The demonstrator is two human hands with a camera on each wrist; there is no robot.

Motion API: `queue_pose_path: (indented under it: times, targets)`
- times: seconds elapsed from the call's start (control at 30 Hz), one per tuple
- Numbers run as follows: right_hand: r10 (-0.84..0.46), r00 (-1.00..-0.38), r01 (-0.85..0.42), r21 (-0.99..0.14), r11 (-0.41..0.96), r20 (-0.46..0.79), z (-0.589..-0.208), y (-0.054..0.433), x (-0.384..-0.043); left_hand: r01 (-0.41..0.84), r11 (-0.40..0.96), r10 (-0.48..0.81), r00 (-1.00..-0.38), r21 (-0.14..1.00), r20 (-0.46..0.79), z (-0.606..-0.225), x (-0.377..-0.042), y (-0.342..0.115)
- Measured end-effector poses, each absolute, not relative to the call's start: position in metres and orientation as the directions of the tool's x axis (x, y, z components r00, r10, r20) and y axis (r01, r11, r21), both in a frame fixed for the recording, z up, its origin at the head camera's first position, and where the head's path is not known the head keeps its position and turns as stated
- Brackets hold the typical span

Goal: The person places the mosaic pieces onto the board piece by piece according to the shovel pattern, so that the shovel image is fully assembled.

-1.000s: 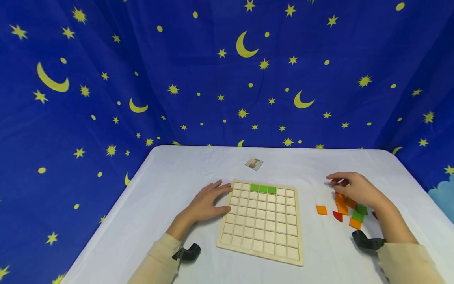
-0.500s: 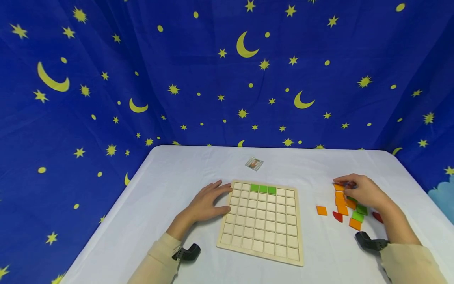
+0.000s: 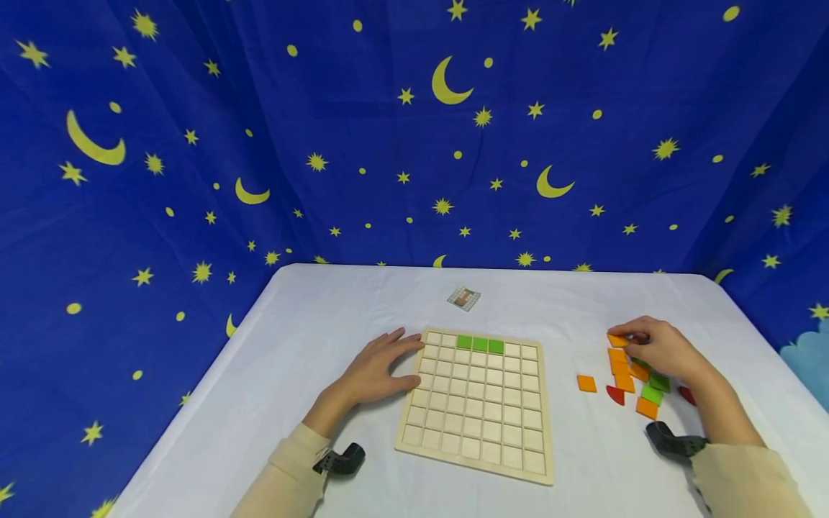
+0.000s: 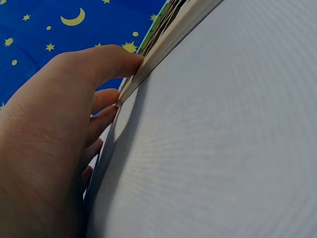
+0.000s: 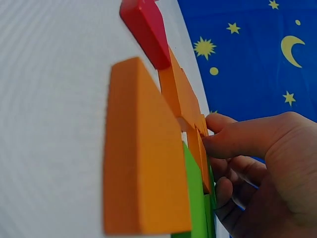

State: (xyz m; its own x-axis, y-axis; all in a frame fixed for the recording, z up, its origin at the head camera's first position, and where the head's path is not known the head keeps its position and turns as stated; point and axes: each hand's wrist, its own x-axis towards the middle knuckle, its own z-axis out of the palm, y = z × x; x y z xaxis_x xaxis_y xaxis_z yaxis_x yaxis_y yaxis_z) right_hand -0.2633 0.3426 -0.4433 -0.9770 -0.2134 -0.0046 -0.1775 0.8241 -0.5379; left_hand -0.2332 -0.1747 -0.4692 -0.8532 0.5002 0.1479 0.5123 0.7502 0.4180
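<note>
At the far end of a heap of tiles, my right hand (image 3: 663, 350) pinches an orange square tile (image 3: 617, 340) between thumb and index finger. Below it lie more orange tiles (image 3: 624, 383), green tiles (image 3: 651, 393) and red quarter-round pieces (image 3: 615, 395). In the right wrist view the thumb and forefinger of the right hand (image 5: 267, 158) meet beyond a near orange tile (image 5: 143, 153). My left hand (image 3: 376, 367) rests against the left edge of a wooden grid board (image 3: 481, 410), fingers extended. The left wrist view shows the left hand (image 4: 54, 114) touching the board's rim (image 4: 148, 64).
Three green square tiles (image 3: 480, 344) sit in the board's far row. Behind the board lies a small pattern card (image 3: 463, 298). One orange tile (image 3: 586, 383) lies apart, between board and heap. A blue star-print cloth (image 3: 388, 144) surrounds the white table (image 3: 324, 316).
My right hand has moved slightly right onto the heap's far end and taken an orange square tile between its fingertips. The left hand and board have stayed in place.
</note>
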Motion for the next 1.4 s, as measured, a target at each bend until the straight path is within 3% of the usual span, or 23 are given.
queue_pose_path:
  times: [1.4]
  targets:
    - [-0.322,-0.947,-0.281,-0.546,0.789,0.022,-0.436,0.281,-0.265,0.497,0.761,0.494,-0.861,0.416,0.125,-0.470,-0.235,-0.175]
